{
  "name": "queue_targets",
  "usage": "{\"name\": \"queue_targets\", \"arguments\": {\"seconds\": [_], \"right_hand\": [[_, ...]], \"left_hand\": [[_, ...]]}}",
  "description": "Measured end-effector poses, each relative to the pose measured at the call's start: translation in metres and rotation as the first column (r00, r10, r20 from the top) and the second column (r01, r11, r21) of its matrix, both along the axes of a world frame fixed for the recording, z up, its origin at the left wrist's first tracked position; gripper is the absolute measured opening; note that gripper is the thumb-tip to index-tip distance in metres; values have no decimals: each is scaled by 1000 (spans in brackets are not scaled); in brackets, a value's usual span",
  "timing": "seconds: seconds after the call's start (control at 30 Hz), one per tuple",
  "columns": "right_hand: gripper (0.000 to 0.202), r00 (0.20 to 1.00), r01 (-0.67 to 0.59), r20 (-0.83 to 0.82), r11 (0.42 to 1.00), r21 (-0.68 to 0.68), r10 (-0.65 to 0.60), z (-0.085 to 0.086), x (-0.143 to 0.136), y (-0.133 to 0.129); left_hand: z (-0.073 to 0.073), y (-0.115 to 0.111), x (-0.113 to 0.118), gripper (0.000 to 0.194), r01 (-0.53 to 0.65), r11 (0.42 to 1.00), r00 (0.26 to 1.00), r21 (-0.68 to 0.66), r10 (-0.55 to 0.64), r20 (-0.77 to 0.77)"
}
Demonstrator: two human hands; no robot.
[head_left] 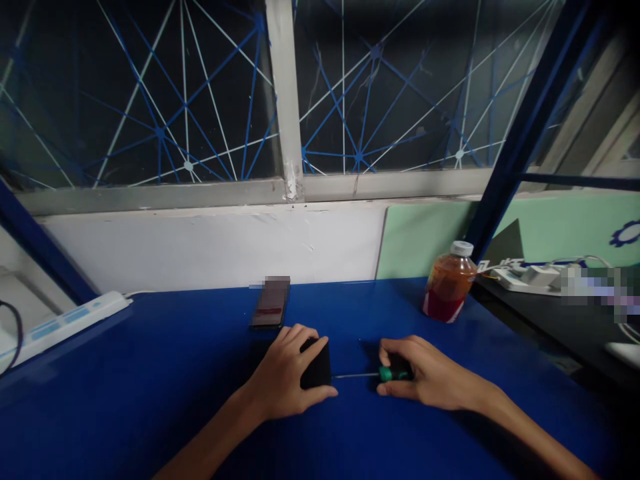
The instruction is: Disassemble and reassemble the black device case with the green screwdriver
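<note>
On the blue table, my left hand (287,375) is wrapped over a black box-like object (317,365), with the fingers across its top and the thumb along its near side. My right hand (425,373) grips the green and black handle of a screwdriver (386,375). Its thin metal shaft points left, and the tip meets or nearly meets the right side of the black object. Whether the tip sits in a screw is too small to make out. Just beyond my left hand lies a dark phone (271,303).
A bottle (450,283) of reddish drink with a white cap stands at the back right of the blue table (175,347). A white power strip (75,325) lies at the left edge. Another power strip (535,279) and cables sit on a dark surface at right. Blue frame posts rise on both sides.
</note>
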State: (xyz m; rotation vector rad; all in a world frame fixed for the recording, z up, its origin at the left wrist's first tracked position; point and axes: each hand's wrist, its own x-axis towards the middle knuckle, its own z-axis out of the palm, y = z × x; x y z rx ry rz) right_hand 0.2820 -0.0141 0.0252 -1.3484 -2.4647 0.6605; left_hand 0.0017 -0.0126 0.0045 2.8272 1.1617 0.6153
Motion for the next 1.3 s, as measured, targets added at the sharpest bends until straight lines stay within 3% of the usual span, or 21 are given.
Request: {"name": "queue_targets", "arguments": {"seconds": [0.13, 0.4, 0.57, 0.77, 1.1, 1.3], "right_hand": [[28, 999, -16, 29, 999, -40, 17, 1, -3, -1], [25, 999, -48, 10, 997, 66, 47, 3, 0, -1], [31, 998, -65, 12, 996, 59, 65, -3, 4, 3], [27, 997, -52, 59, 999, 2, 52, -3, -2, 1], [32, 994, -102, 42, 990, 95, 99, -2, 2, 6], [27, 997, -63, 55, 995, 81, 59, -6, 1, 5]], "left_hand": [[0, 0, 0, 63, 1, 1000, 1000, -3, -1, -2], [8, -5, 0, 58, 33, 999, 999, -19, -33, -3], [9, -5, -1, 55, 42, 999, 999, -9, -42, -9], [4, -3, -3, 52, 34, 999, 999, 6, -33, -20], [-3, 0, -2, 47, 13, 999, 999, 40, -11, -33], [-5, 1, -4, 47, 28, 999, 999, 46, -27, -22]]}}
